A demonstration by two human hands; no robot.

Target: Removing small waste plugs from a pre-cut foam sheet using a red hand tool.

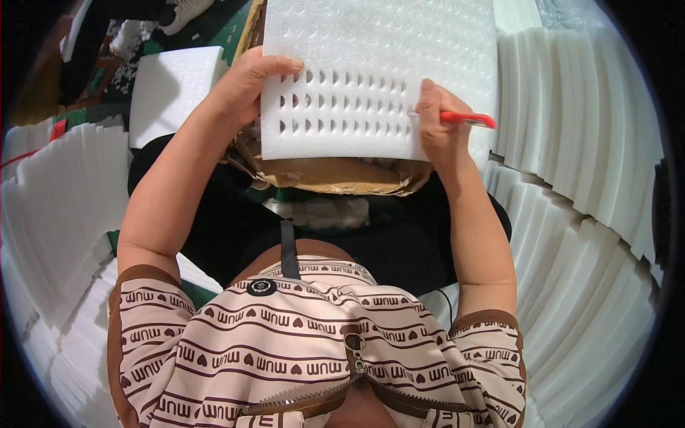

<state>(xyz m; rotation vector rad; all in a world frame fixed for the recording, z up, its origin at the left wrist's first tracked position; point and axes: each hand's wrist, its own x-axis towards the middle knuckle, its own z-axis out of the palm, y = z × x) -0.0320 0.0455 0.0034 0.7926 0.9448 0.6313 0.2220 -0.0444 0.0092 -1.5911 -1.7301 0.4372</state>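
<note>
A white foam sheet (342, 148) with rows of punched holes lies over a worn cardboard box (335, 177) in front of me. My left hand (250, 82) grips the sheet's left edge, thumb on top and the other fingers mostly out of sight at the side. Three rows of open half-round holes show near the close edge; farther up, the cut shapes look still filled. Over the right part of these rows, my right hand (441, 125) is closed around a slim red-handled tool (469, 119). Its thin tip points left, near the row ends; its exact kind is unclear.
Stacked white foam sheets (564, 107) curve along the right side, and more foam stacks (64, 214) stand at the left. Beyond my left forearm is another foam block (175, 89). Foam scraps (132, 43) lie on the green floor near a shoe (189, 13).
</note>
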